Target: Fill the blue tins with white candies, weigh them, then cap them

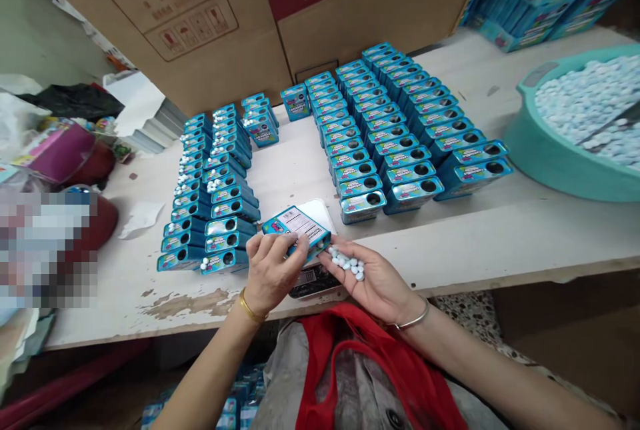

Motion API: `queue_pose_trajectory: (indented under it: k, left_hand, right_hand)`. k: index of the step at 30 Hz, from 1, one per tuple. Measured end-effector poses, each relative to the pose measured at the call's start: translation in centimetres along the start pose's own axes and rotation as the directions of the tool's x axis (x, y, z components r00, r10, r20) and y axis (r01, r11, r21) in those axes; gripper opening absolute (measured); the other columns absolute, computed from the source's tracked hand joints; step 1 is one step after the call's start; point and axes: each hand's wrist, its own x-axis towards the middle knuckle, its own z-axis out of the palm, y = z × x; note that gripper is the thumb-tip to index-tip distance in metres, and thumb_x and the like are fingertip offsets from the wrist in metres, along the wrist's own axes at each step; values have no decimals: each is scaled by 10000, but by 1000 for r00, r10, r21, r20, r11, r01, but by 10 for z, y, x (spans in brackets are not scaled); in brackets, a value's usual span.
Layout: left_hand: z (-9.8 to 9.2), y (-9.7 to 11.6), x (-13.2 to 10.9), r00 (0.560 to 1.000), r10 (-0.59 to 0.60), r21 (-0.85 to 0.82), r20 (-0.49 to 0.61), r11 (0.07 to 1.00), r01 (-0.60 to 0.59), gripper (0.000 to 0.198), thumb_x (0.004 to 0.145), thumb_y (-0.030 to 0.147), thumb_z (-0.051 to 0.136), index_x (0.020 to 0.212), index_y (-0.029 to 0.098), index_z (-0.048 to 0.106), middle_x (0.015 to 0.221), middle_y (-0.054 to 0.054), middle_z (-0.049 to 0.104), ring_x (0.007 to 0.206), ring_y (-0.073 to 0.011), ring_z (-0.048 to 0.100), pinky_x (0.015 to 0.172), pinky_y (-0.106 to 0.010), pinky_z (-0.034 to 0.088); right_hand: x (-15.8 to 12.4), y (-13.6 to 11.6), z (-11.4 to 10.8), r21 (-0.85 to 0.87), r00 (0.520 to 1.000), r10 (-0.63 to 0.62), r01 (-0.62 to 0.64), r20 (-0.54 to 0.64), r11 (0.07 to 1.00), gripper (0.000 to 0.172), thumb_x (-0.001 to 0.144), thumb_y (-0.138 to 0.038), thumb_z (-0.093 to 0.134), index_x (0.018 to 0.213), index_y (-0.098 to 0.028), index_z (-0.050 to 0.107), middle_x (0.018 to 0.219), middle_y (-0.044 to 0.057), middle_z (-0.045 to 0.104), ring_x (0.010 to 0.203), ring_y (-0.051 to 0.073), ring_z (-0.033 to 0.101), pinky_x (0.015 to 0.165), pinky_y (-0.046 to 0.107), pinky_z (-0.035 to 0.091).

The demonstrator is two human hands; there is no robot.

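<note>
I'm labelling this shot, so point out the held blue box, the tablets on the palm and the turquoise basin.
Blue box (301, 224), head view: its printed face.
Tablets (347, 263), head view: the cluster's middle.
Turquoise basin (547, 157), head view: its outer wall.

Tabletop (470, 237): carton (350, 13) at back, left tins (233, 210) and right tins (395, 143) in rows before it. Scale (320, 283) front centre, held tin (300, 223) above it in left hand (273, 267). Candies (353, 265) on right hand (380, 283). Basin (565, 167) right of right tins, stacked packs (535, 7) behind basin.
</note>
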Motion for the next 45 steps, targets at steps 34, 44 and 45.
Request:
queue_pose_trajectory:
  k: [34,44,45]
  left_hand:
    - [22,-10,7,979,62,-107,196,993,-41,241,817,221,567,1054,182,579,925,-79,636,812,-215,482,694,-348,332]
    - [47,-89,61,914,-379,-300,145,863,406,334,808,263,607,1108,178,486,990,-60,572,918,-191,544,811,-313,447]
    - [58,-105,76,894,-418,-292,161,845,447,341,800,268,613,1104,179,485,1013,-59,573,937,-195,550,826,-314,448]
  right_hand:
    - [25,-1,-13,-179,992,-118,107,-49,978,90,639,-104,677,722,-137,692,933,33,694,900,140,613,843,283,536]
    - [18,-10,-13,-66,990,88,-96,-107,993,188,731,-212,650,833,-61,694,833,131,727,850,213,696,813,280,552]
    - [18,-11,-15,-56,990,95,-101,-108,993,194,732,-212,654,840,-56,695,837,136,729,846,214,698,817,284,553]
